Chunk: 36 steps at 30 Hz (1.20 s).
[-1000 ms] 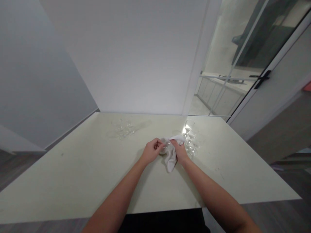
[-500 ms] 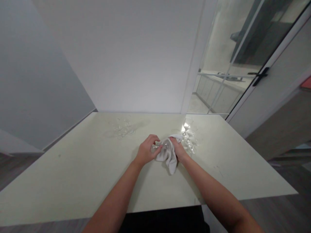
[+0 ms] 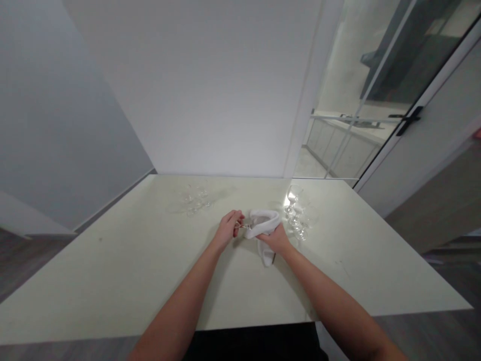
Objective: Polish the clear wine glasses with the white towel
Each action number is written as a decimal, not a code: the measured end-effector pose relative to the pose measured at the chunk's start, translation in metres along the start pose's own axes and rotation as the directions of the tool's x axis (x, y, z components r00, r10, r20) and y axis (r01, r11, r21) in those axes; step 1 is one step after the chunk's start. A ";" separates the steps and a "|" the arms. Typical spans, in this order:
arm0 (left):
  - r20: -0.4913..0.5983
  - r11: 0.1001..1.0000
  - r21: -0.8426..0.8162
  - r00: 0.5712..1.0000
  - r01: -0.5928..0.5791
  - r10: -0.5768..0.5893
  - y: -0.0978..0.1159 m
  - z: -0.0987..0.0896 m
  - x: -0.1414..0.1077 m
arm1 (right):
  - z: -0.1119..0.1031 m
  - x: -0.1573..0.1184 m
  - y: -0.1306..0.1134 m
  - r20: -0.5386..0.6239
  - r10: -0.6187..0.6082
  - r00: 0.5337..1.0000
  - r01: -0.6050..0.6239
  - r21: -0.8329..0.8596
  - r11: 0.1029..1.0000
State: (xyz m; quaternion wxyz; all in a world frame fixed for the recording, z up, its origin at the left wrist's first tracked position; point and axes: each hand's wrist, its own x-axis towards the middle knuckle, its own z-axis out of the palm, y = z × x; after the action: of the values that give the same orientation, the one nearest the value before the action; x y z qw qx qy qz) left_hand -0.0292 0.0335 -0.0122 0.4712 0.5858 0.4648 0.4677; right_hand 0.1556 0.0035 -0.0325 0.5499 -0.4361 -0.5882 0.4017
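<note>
Near the middle of the pale table, my left hand (image 3: 228,228) grips the stem end of a clear glass (image 3: 243,226), which lies sideways. A white cloth (image 3: 263,225) wraps the glass's other end and hides most of it. My right hand (image 3: 275,238) is closed on the cloth, with part of the cloth hanging below toward the table. To the right of my right hand stand several clear glasses (image 3: 296,213). Further left and back is another group of clear glasses (image 3: 197,198).
The pale table (image 3: 150,281) has its back edge against a white panel (image 3: 218,100). A glazed door with a black handle (image 3: 409,120) is at the right. A grey wall (image 3: 75,110) rises at the left.
The cloth has been folded up around the glass, which showed more before. My left hand has moved toward the stem end, and my right hand has shifted lower on the cloth.
</note>
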 end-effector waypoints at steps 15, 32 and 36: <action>0.020 0.933 0.329 0.988 -0.148 0.150 -0.003 0.003 0.001 | 0.002 -0.003 0.000 -0.010 -0.003 1.000 0.003 0.002 1.000; 0.193 0.842 0.401 0.932 -0.361 0.308 0.005 0.003 -0.009 | -0.009 0.006 0.000 -0.136 0.107 0.985 -0.091 0.119 0.989; 0.321 0.973 0.219 0.947 -0.066 -0.008 0.003 -0.001 -0.005 | -0.010 0.003 -0.006 0.064 -0.002 0.998 0.009 -0.111 0.994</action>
State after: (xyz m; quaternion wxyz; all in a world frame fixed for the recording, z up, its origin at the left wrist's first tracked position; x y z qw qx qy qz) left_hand -0.0304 0.0281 -0.0100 0.4632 0.7106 0.4241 0.3172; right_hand 0.1655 0.0045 -0.0256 0.5069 -0.4516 -0.6280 0.3805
